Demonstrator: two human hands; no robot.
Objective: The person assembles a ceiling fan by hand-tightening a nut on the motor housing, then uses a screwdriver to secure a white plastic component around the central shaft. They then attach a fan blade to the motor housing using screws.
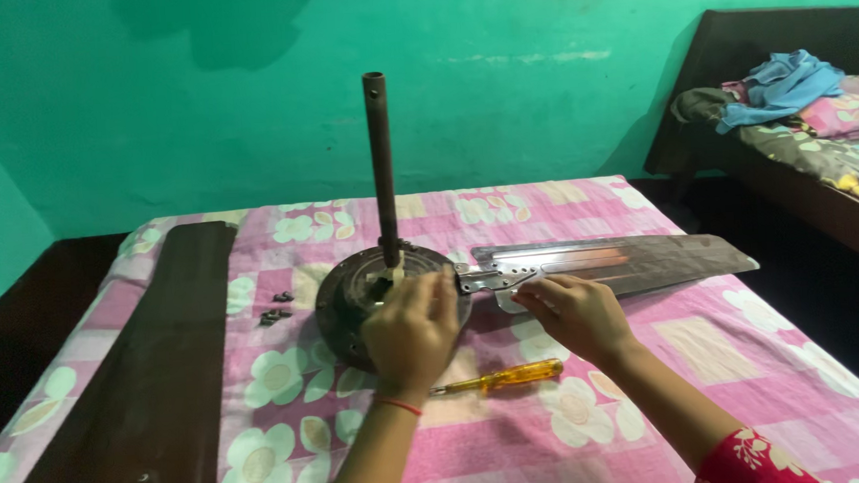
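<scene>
Nearby, screwdriver (500, 376) and screws (274, 309) flank motor (346, 293).

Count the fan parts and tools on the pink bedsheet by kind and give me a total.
Fan blades: 2, one, one
Fan motor with rod: 1
Screwdriver: 1
Cluster of small screws: 1, separate screws too small to count
Total: 5

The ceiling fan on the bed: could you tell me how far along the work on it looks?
One blade lies with its bracket against the motor hub. Both hands are there: the left hand rests on the hub and the right hand presses the bracket end. Another blade lies apart on the left, loose screws sit beside the hub, and the yellow screwdriver lies untouched. Whether blades are going on or coming off cannot be told.
</scene>
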